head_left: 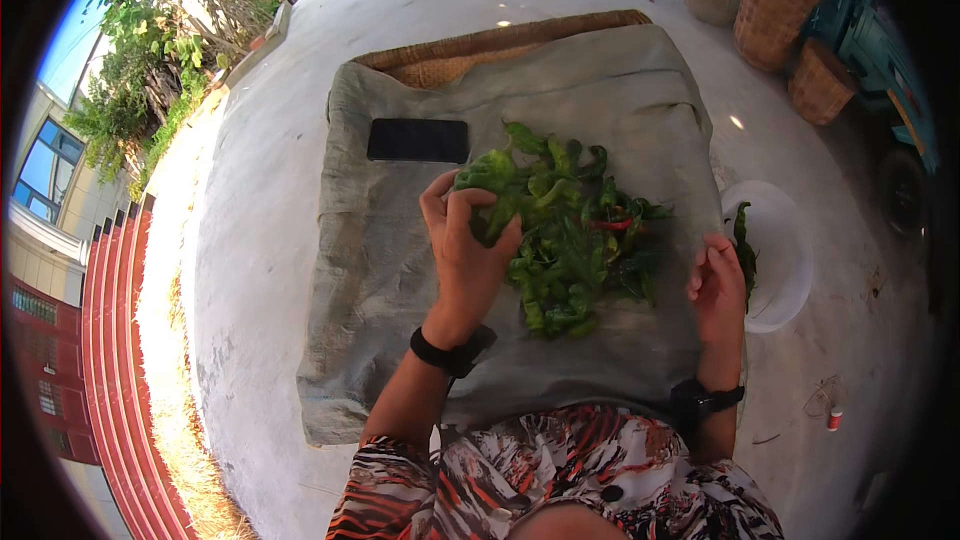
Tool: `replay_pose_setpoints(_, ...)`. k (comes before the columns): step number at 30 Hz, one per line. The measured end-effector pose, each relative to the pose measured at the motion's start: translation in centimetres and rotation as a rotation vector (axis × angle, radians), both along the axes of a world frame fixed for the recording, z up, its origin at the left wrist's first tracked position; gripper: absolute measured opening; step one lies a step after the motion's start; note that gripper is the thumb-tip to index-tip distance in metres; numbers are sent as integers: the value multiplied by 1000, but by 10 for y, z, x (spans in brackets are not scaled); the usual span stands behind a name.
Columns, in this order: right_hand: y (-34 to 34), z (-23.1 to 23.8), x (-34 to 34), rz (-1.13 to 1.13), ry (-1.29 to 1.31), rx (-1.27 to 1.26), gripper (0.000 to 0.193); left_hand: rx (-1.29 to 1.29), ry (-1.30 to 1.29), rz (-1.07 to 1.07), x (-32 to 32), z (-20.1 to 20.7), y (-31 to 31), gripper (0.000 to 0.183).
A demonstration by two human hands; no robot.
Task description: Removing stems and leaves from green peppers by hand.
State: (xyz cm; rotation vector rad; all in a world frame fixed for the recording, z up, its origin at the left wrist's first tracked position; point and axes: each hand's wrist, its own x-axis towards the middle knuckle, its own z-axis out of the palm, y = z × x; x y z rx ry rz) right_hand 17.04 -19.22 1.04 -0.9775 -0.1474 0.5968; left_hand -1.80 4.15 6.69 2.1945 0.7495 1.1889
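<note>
A loose heap of wrinkled green peppers lies on the cloth-covered table, with a red pepper among them. At the heap's left side, my left hand is closed, thumb and fingers curved around a green pepper; part of it is hidden by the fingers. My right hand hangs over the table's right edge, fingers loosely curled and apart, with nothing visible in them. Just beyond it, dark green peppers show at the near side of a white bucket, partly hidden by the hand and table edge.
A black phone lies flat on the cloth, left of the heap. Woven matting shows along the table's far edge. Wicker baskets stand by a teal vehicle at far right. Red steps and plants are at left.
</note>
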Motion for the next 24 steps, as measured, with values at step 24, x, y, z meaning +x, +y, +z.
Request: replay_pose_setpoints(24,41,26,-56,194,-489,-444,22,-1043,-121,-707,18,-76,-37,56)
